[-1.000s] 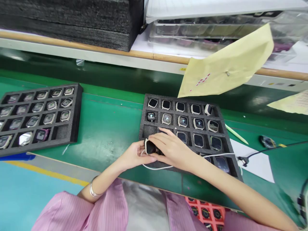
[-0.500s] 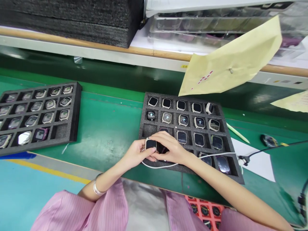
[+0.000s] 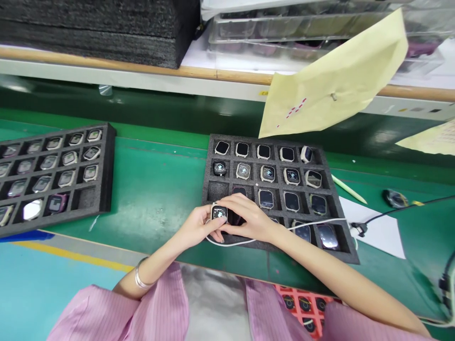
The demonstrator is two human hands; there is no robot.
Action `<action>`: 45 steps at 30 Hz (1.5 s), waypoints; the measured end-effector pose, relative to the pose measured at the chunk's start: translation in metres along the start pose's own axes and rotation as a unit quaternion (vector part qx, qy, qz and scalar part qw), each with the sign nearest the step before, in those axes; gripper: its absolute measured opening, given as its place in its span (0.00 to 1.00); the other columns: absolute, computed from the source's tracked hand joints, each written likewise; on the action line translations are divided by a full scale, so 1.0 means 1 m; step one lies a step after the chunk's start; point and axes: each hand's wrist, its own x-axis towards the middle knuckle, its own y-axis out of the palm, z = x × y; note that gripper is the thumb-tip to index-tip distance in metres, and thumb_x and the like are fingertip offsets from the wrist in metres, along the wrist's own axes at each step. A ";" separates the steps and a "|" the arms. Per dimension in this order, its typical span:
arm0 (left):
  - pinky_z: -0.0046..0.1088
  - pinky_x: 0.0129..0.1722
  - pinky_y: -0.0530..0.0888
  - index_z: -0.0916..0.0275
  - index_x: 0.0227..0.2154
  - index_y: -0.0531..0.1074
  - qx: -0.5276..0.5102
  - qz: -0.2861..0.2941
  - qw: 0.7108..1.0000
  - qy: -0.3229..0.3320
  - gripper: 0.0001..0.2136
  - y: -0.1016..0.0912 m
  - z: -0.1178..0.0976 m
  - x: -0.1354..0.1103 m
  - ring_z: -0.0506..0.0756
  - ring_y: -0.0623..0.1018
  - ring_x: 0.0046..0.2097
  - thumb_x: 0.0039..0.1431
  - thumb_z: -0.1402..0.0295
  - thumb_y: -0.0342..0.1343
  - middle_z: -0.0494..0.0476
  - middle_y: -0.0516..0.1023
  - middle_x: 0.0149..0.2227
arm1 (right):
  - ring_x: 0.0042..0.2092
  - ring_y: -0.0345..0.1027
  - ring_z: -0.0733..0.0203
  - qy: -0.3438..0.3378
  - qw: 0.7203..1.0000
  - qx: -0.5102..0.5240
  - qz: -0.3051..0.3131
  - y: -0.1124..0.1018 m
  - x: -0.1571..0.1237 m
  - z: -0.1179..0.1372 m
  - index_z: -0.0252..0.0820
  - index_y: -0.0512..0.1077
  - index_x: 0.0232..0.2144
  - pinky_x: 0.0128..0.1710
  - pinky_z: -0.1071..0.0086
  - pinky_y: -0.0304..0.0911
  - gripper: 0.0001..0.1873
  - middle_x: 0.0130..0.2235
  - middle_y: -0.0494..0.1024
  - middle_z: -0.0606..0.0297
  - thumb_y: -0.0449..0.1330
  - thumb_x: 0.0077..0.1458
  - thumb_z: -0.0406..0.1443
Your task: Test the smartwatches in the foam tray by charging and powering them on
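Note:
A small smartwatch body [image 3: 219,212] with a lit screen sits between both of my hands over the near left corner of a black foam tray [image 3: 343,237]. My left hand [image 3: 197,227] pinches its left side. Over its right side my right hand [image 3: 249,219] curls, fingers closed on it. From under my hands a white cable [image 3: 313,226] runs right across the tray. The tray's cells hold several more watch bodies [image 3: 267,173], some with screens lit.
A second foam tray [image 3: 106,166] of watch bodies lies at the left on the green belt. A yellow paper sheet [image 3: 334,90] hangs above the tray. A stack of black foam [image 3: 106,28] sits on the shelf behind. A pen [image 3: 348,189] and black cable [image 3: 391,215] lie at right.
The watch's screen was dark and is now lit. My right hand's fingers have curled in from flat over the watch. The view shifted slightly.

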 end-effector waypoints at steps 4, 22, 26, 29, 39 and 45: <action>0.23 0.21 0.76 0.66 0.34 0.68 0.008 0.003 1.000 -0.003 0.20 -0.001 0.001 0.000 0.53 0.78 0.19 0.52 0.53 0.62 0.52 0.77 0.18 | 0.45 0.71 0.52 -0.006 1.000 0.003 -0.004 0.000 0.000 0.000 0.38 0.67 0.52 0.45 0.56 0.67 0.23 0.44 0.77 0.51 0.65 0.57 0.40; 0.23 0.26 0.77 0.66 0.37 0.69 0.001 0.008 0.999 0.031 0.17 0.000 0.005 -0.001 0.50 0.78 0.24 0.55 0.55 0.61 0.49 0.75 0.22 | 0.45 0.69 0.49 -0.057 0.993 -0.094 0.044 -0.009 0.006 0.000 0.34 0.66 0.52 0.45 0.54 0.67 0.24 0.45 0.75 0.47 0.62 0.60 0.44; 0.23 0.26 0.77 0.66 0.39 0.69 -0.006 0.006 0.999 0.032 0.18 -0.001 0.005 -0.001 0.50 0.78 0.24 0.55 0.55 0.61 0.49 0.75 0.24 | 0.43 0.68 0.51 -0.047 0.991 -0.117 0.054 -0.010 0.008 0.000 0.34 0.68 0.50 0.43 0.55 0.67 0.22 0.44 0.74 0.48 0.60 0.61 0.45; 0.23 0.26 0.77 0.66 0.38 0.69 -0.007 0.004 0.999 0.032 0.19 -0.001 0.006 -0.002 0.49 0.78 0.24 0.55 0.54 0.60 0.50 0.75 0.24 | 0.41 0.67 0.50 -0.060 0.988 -0.129 0.055 -0.010 0.011 -0.001 0.31 0.69 0.49 0.42 0.55 0.67 0.23 0.41 0.74 0.48 0.60 0.60 0.45; 0.24 0.25 0.77 0.64 0.36 0.68 0.004 -0.005 1.000 0.030 0.18 0.000 0.007 -0.002 0.50 0.76 0.22 0.55 0.53 0.59 0.48 0.73 0.21 | 0.40 0.68 0.51 -0.096 0.976 -0.177 0.080 -0.014 0.019 0.001 0.31 0.69 0.48 0.41 0.57 0.64 0.23 0.38 0.76 0.51 0.59 0.61 0.45; 0.24 0.25 0.76 0.64 0.36 0.67 0.010 -0.007 1.000 0.028 0.19 0.000 0.009 -0.002 0.50 0.76 0.22 0.55 0.52 0.59 0.48 0.73 0.21 | 0.39 0.69 0.51 -0.101 0.974 -0.185 0.087 -0.014 0.019 0.001 0.29 0.69 0.47 0.40 0.58 0.62 0.22 0.38 0.76 0.50 0.60 0.60 0.44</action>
